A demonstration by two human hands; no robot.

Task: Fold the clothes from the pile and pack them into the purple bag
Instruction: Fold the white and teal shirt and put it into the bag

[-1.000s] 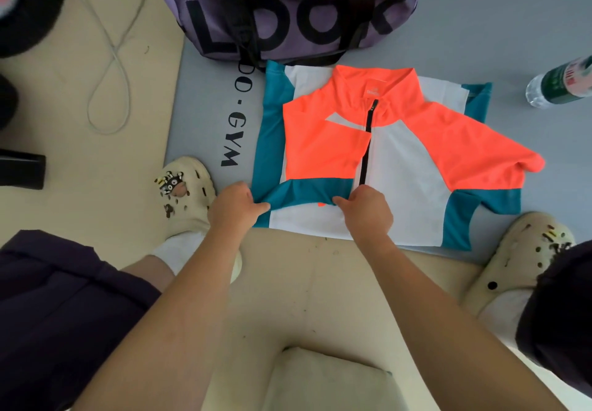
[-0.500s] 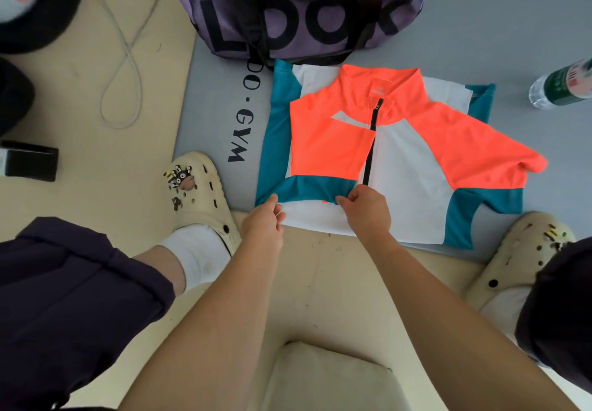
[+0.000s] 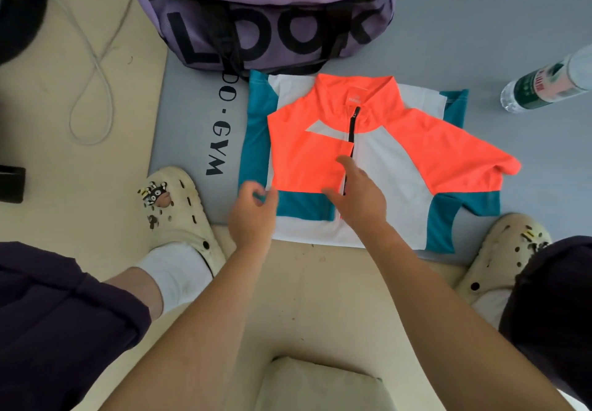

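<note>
**Half-folded jersey on the gym mat, hands over its near hem**

The jersey — orange, white and teal, with a short black zip — lies front-up on the grey mat, collar pointing away from the person and just short of the purple bag. This placement reads as deliberate: the mat gives a flat surface for folding, and the bag stands close enough that a finished bundle need only travel a short way. An orange strip visible at the bag's top opening suggests another garment is already packed, though too little shows to be sure. The jersey's left side is turned inward, its sleeve laid across the chest, while the right sleeve is spread outward toward the water bottle — so the fold appears half done, with the right side likely next.

The left hand hovers at the jersey's near left corner, fingers loosely curled; whether thumb and forefinger pinch the teal edge cannot be told, as the fingertips are blurred. The right hand is spread, palm down, over the lower end of the zip, seemingly pressing the folded panel flat. It holds nothing.
</note>
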